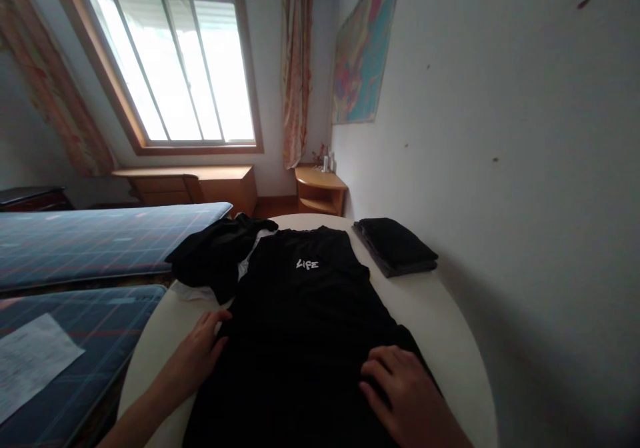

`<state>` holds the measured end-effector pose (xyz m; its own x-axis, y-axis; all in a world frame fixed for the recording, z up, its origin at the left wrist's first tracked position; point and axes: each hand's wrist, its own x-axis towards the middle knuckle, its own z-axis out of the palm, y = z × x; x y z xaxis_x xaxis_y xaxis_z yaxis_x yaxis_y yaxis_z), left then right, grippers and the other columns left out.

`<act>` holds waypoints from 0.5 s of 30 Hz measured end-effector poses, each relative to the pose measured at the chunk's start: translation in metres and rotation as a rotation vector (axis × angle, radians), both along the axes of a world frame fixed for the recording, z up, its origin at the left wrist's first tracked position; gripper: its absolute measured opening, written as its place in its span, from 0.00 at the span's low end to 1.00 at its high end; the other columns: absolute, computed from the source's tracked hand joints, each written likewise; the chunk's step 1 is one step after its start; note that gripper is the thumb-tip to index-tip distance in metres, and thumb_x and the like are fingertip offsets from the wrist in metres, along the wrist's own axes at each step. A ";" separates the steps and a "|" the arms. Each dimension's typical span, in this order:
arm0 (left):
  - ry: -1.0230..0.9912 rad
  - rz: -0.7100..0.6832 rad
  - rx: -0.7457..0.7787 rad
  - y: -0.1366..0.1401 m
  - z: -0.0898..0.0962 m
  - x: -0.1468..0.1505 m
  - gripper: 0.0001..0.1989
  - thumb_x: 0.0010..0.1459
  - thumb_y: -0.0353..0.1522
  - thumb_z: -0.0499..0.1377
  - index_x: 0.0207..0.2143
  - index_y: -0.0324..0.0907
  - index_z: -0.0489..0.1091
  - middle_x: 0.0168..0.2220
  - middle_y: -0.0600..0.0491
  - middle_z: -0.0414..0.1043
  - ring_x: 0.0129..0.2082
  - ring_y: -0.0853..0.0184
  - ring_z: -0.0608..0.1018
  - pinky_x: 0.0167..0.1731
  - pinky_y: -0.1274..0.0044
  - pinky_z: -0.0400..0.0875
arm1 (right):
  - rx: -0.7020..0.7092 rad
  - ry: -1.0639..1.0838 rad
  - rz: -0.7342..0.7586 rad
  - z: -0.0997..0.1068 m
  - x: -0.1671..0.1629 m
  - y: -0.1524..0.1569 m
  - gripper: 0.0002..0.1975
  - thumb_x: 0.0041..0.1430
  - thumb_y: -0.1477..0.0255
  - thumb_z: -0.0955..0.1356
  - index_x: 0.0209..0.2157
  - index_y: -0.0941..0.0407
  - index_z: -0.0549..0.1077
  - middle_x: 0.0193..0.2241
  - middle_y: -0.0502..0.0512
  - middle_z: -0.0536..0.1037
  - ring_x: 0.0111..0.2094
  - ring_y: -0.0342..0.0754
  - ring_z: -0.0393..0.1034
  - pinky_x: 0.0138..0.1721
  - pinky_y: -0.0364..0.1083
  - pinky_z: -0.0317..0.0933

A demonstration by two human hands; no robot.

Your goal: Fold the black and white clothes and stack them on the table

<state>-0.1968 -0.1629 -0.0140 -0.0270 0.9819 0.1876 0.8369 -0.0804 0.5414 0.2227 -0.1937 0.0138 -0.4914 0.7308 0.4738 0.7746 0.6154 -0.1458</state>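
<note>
A black shirt with white "LIFE" lettering lies spread face up on the round white table, its collar pointing away from me. At its left edge is my left hand, thumb and fingers apart, the fingertips touching the cloth. My right hand rests on the lower right part of the shirt, fingers slightly bent and the thumb apart from them. The shirt's hem runs out of view at the bottom.
A loose heap of black and white clothing lies left of the shirt. A folded dark stack sits at the table's right edge, near the wall. Plaid-covered mattresses stand to the left, one bearing a paper sheet.
</note>
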 end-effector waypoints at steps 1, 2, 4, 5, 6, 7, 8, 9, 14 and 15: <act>0.002 0.008 -0.008 0.003 0.000 0.001 0.15 0.56 0.32 0.49 0.46 0.45 0.62 0.50 0.45 0.71 0.47 0.58 0.78 0.51 0.64 0.70 | -0.072 -0.013 0.055 0.001 -0.015 -0.005 0.03 0.62 0.67 0.69 0.38 0.51 0.73 0.38 0.51 0.77 0.40 0.49 0.71 0.44 0.48 0.61; 0.007 0.022 -0.016 0.006 0.001 0.002 0.15 0.56 0.33 0.50 0.46 0.44 0.62 0.50 0.45 0.71 0.45 0.58 0.78 0.50 0.64 0.71 | -0.114 -0.043 0.136 0.001 -0.029 -0.008 0.09 0.59 0.62 0.71 0.37 0.51 0.73 0.38 0.50 0.77 0.39 0.49 0.71 0.44 0.48 0.60; 0.026 0.054 -0.018 0.012 0.004 0.004 0.15 0.58 0.36 0.50 0.47 0.44 0.62 0.50 0.44 0.71 0.45 0.57 0.78 0.50 0.64 0.71 | -0.109 -0.087 0.263 -0.004 -0.056 -0.010 0.18 0.54 0.52 0.73 0.37 0.51 0.72 0.36 0.49 0.77 0.38 0.49 0.70 0.43 0.47 0.58; 0.043 0.066 -0.014 0.015 0.007 0.006 0.15 0.58 0.37 0.51 0.47 0.43 0.62 0.50 0.44 0.72 0.47 0.57 0.78 0.50 0.64 0.70 | -0.064 -0.110 0.327 -0.008 -0.069 -0.010 0.21 0.53 0.49 0.72 0.38 0.51 0.72 0.36 0.48 0.77 0.37 0.49 0.69 0.42 0.47 0.58; 0.062 0.074 -0.012 0.018 0.009 0.007 0.15 0.58 0.38 0.51 0.47 0.43 0.62 0.50 0.43 0.72 0.49 0.56 0.77 0.51 0.65 0.69 | -0.009 -0.129 0.373 -0.012 -0.079 -0.008 0.21 0.54 0.49 0.72 0.39 0.50 0.72 0.36 0.48 0.77 0.35 0.48 0.69 0.41 0.47 0.58; 0.083 0.079 -0.018 0.021 0.012 0.008 0.15 0.59 0.38 0.51 0.47 0.43 0.61 0.49 0.43 0.73 0.50 0.56 0.77 0.52 0.65 0.69 | 0.038 -0.148 0.406 -0.016 -0.088 -0.007 0.18 0.57 0.52 0.71 0.39 0.50 0.72 0.35 0.48 0.76 0.35 0.48 0.68 0.41 0.47 0.57; 0.103 0.083 -0.034 0.024 0.015 0.009 0.15 0.59 0.38 0.51 0.47 0.43 0.61 0.49 0.43 0.73 0.50 0.56 0.77 0.52 0.65 0.69 | 0.077 -0.159 0.406 -0.019 -0.096 -0.005 0.13 0.60 0.56 0.71 0.37 0.51 0.71 0.34 0.48 0.75 0.34 0.47 0.67 0.41 0.47 0.57; 0.124 0.093 -0.062 0.027 0.018 0.010 0.15 0.60 0.39 0.51 0.47 0.42 0.61 0.47 0.44 0.74 0.49 0.56 0.77 0.50 0.65 0.69 | 0.110 -0.166 0.405 -0.020 -0.101 -0.004 0.09 0.62 0.61 0.70 0.34 0.51 0.70 0.32 0.48 0.75 0.33 0.47 0.66 0.42 0.47 0.57; 0.197 0.181 -0.174 0.040 0.026 0.015 0.17 0.65 0.40 0.49 0.51 0.41 0.59 0.39 0.45 0.78 0.42 0.55 0.81 0.42 0.68 0.70 | 0.139 -0.087 0.483 -0.023 -0.108 -0.004 0.10 0.66 0.67 0.67 0.30 0.53 0.69 0.30 0.47 0.76 0.33 0.45 0.66 0.41 0.46 0.56; 0.206 0.195 -0.179 0.042 0.026 0.016 0.17 0.65 0.41 0.49 0.52 0.41 0.59 0.39 0.45 0.78 0.41 0.55 0.81 0.41 0.69 0.70 | 0.125 -0.055 0.540 -0.024 -0.107 -0.004 0.10 0.67 0.66 0.66 0.31 0.53 0.69 0.31 0.45 0.77 0.32 0.43 0.66 0.39 0.46 0.56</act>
